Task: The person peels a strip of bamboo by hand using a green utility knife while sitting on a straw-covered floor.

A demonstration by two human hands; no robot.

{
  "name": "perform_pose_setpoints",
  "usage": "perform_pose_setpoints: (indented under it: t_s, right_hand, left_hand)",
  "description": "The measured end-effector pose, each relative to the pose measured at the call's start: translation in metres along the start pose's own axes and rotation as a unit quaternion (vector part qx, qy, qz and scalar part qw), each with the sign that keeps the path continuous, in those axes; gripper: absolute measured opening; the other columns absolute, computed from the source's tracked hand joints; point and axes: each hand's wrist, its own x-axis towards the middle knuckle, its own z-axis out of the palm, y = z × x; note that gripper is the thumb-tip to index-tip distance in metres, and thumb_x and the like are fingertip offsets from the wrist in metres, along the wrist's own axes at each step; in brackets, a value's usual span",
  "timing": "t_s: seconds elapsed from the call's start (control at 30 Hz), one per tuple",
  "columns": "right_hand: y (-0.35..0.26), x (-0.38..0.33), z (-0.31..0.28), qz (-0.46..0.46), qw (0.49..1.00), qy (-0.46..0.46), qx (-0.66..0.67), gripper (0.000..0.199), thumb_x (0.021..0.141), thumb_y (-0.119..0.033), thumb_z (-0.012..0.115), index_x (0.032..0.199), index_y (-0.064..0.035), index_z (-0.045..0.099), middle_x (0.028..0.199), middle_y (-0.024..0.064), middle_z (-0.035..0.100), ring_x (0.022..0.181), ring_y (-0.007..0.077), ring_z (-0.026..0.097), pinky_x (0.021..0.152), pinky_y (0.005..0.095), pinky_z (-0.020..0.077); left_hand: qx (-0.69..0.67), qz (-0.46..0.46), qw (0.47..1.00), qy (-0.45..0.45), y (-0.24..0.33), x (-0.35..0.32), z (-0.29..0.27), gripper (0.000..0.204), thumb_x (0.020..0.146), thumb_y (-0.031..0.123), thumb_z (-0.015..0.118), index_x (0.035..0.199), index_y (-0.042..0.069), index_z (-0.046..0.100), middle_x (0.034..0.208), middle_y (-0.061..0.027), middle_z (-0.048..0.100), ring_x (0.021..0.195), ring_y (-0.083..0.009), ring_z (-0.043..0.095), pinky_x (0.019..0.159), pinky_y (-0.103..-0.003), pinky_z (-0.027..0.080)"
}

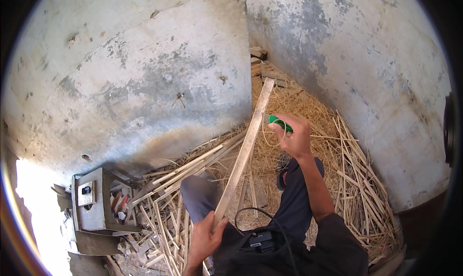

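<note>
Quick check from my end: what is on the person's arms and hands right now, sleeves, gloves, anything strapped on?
Both hands are bare, with no gloves: the left hand and the right hand. I see no watch or band on either wrist. The right forearm is uncovered up to a dark sleeve pushed back near the elbow. Only the left wrist shows, also uncovered. A black cable loops over the lap, not on the arms.

My right grip (292, 133) hides most of the small green thing (279, 121), too small to name, and my left grip (206, 235) covers the wooden slat's (243, 150) near end.
</note>
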Motion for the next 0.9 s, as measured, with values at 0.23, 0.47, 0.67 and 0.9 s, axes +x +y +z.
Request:
perform_pose_setpoints:
  t_s: [0.23,0.47,0.67,0.9]
  right_hand:
    - [-0.003,0.002,-0.010,0.126,0.974,-0.122,0.144,0.033,0.096,-0.030,0.081,0.112,-0.0005,0.079,0.082,0.0115,0.076,0.066,0.0143,0.064,0.060,0.0298,0.0489]
    - [-0.015,-0.009,0.001,0.098,0.993,-0.055,0.042,0.026,0.091,-0.014,0.083,0.112,0.0007,0.078,0.077,0.0109,0.073,0.061,0.0133,0.061,0.058,0.0298,0.0475]
    - [0.010,-0.022,0.004,0.019,0.999,0.049,-0.004,0.022,0.090,-0.007,0.080,0.109,0.0024,0.078,0.074,0.0131,0.069,0.061,0.0197,0.066,0.059,0.0313,0.0505]
    - [0.017,-0.014,-0.027,-0.018,0.996,-0.060,-0.057,0.041,0.080,-0.004,0.079,0.120,-0.0100,0.081,0.108,0.0121,0.083,0.087,0.0243,0.082,0.071,0.0317,0.0638]
  left_hand:
    - [-0.012,-0.013,1.000,-0.003,-0.021,0.004,-0.003,0.031,0.100,0.020,0.076,0.086,-0.001,0.059,0.064,-0.0224,0.058,0.051,-0.0370,0.058,0.052,-0.043,0.042]
    - [0.076,0.015,0.995,0.067,-0.032,0.015,0.008,0.036,0.096,0.022,0.080,0.082,0.000,0.055,0.064,-0.0218,0.057,0.057,-0.0421,0.058,0.054,-0.046,0.042]
    - [0.070,0.037,0.995,0.063,-0.038,0.019,0.006,0.036,0.096,0.019,0.081,0.080,0.000,0.055,0.059,-0.0147,0.054,0.049,-0.0256,0.050,0.052,-0.039,0.039]
    - [0.084,0.030,0.993,0.079,-0.040,0.020,-0.002,0.033,0.093,0.020,0.083,0.081,0.001,0.059,0.060,-0.0175,0.057,0.052,-0.0369,0.058,0.052,-0.043,0.042]
